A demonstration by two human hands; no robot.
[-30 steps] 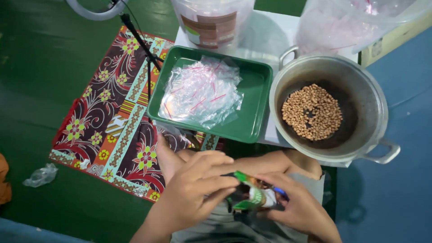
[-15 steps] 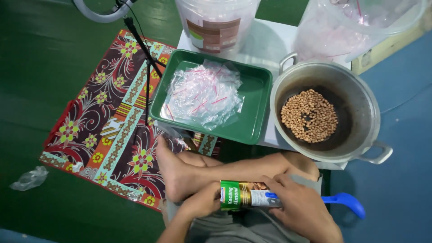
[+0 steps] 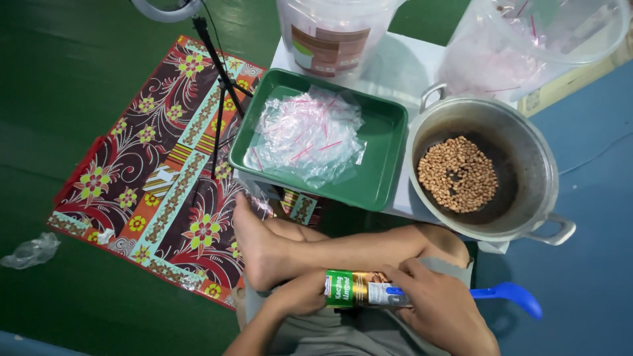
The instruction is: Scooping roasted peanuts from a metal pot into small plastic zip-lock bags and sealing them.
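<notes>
You pinch the snack packet (image 3: 359, 289) between left hand (image 3: 300, 296) and right hand (image 3: 438, 306) over your lap, blue scoop (image 3: 508, 293) alongside.

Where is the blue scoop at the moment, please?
In the head view, the blue scoop lies at lower right, its handle under the right hand, below the metal pot.

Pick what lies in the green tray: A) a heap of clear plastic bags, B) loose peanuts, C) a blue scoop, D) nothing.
A: the green tray holds a heap of clear plastic bags with red strips, while the peanuts sit in the metal pot beside it and the blue scoop lies near the right hand.
</notes>
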